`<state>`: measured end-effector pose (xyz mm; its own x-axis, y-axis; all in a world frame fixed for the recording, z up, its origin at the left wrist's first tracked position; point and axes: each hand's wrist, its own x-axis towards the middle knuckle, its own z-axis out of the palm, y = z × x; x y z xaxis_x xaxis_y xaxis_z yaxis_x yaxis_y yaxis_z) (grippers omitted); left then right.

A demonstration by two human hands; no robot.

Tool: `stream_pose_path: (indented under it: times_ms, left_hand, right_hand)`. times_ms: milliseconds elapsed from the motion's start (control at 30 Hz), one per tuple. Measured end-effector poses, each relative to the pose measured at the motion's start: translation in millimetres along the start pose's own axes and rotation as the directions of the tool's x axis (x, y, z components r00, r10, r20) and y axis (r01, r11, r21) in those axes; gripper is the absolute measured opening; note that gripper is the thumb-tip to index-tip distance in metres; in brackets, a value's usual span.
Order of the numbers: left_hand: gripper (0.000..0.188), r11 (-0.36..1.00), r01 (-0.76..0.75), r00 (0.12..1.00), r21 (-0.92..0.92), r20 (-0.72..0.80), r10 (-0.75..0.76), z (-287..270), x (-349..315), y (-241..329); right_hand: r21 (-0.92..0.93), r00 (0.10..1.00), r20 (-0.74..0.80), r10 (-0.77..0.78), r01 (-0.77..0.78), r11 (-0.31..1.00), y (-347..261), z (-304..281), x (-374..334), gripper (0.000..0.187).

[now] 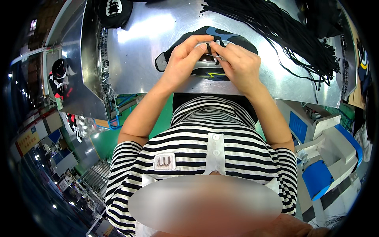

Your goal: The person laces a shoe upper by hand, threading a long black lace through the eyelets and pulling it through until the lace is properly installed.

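Observation:
A flat black shoe upper [172, 52] with blue-grey panels and a yellow zigzag on its side lies on the metal table, close to its near edge. My left hand [183, 57] is closed at the upper's opening, thumb and index finger pinching its edge beside a black shoelace [209, 48]. From the other side my right hand [241, 65] is closed too, its thumb and forefinger pinched on the lace near the eyelets. The fingers cover part of the lace, so its exact path through the holes cannot be made out.
A thick bundle of loose black laces [276, 29] spreads across the far right of the shiny metal table [134, 63]. At the far left sits a black shoe piece [114, 14] with white lacing. A white and blue machine [327, 158] stands below the table's right side.

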<state>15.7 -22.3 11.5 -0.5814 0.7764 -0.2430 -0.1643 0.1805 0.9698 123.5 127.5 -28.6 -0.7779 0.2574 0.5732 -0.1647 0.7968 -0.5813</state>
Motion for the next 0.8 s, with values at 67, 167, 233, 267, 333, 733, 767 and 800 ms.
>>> stream_pose_path:
  times_ms: [67,167,233,267,333,733,767,800]
  left_hand:
    - [0.033,0.998,0.004,1.000,0.069,-0.010,-0.004,0,3,-2]
    - [0.032,0.992,-0.003,0.999,0.130,-0.045,0.009,0,9,3]
    - [0.033,0.996,-0.012,0.999,0.087,-0.045,0.016,1,14,3]
    - [0.033,0.999,-0.013,0.999,0.031,-0.034,0.014,2,16,2]
    - [0.035,0.999,-0.033,0.999,0.009,-0.021,0.034,0,21,-3]
    - [0.038,0.844,-0.178,0.984,0.506,0.066,0.168,-13,-38,15]
    - [0.036,0.817,-0.180,0.983,0.547,0.076,0.166,-13,-38,10]
    - [0.033,0.784,-0.185,0.982,0.592,0.077,0.173,-16,-37,1]
  right_hand:
    - [0.072,0.999,-0.011,0.031,-0.031,0.997,-1,-2,0,0.024]
    - [0.264,0.997,-0.073,-0.037,0.055,0.963,-21,-9,-6,0.024]
    - [0.248,0.992,-0.062,-0.106,0.118,0.961,-37,-9,-12,0.025]
    - [0.212,0.996,-0.030,-0.090,0.094,0.973,-38,-7,-15,0.027]
    - [0.228,0.999,-0.033,-0.038,0.045,0.973,-33,-3,-17,0.027]
    - [0.494,0.636,0.414,0.651,-0.758,0.426,-16,-26,-33,0.013]
    - [0.483,0.685,0.405,0.606,-0.723,0.494,-19,-19,-32,0.014]
    - [0.417,0.641,0.462,0.613,-0.767,0.488,-24,-17,-22,0.015]
